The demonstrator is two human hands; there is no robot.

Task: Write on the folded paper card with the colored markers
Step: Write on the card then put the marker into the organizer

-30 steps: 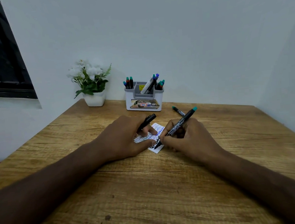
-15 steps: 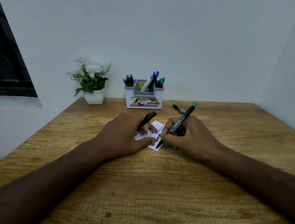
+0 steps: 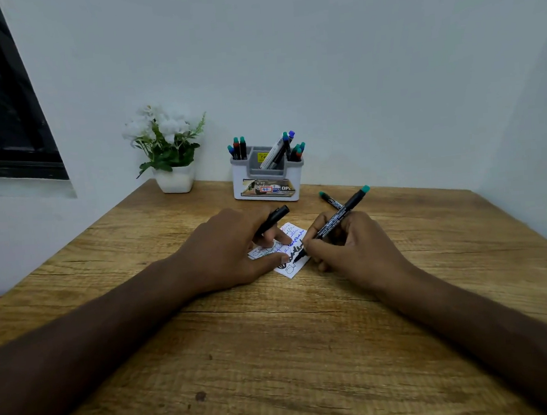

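A small white folded card (image 3: 291, 268), covered with blue and black handwriting, lies on the wooden table (image 3: 277, 354). My left hand (image 3: 236, 248) presses down on its left part and holds a black marker cap (image 3: 274, 218) between its fingers. My right hand (image 3: 350, 244) grips a black marker with a teal end (image 3: 338, 218), tip touching the card's near right part. Much of the card is hidden under my fingers.
A white and grey marker holder (image 3: 266, 178) with several markers stands at the back of the table. A loose teal-ended marker (image 3: 329, 199) lies behind my right hand. A white pot of flowers (image 3: 171, 156) sits at the back left, by the wall.
The marker tip has shifted a little along the card, adding dark strokes. My left hand has stayed pressed on the card with the cap. The camera view has dropped slightly.
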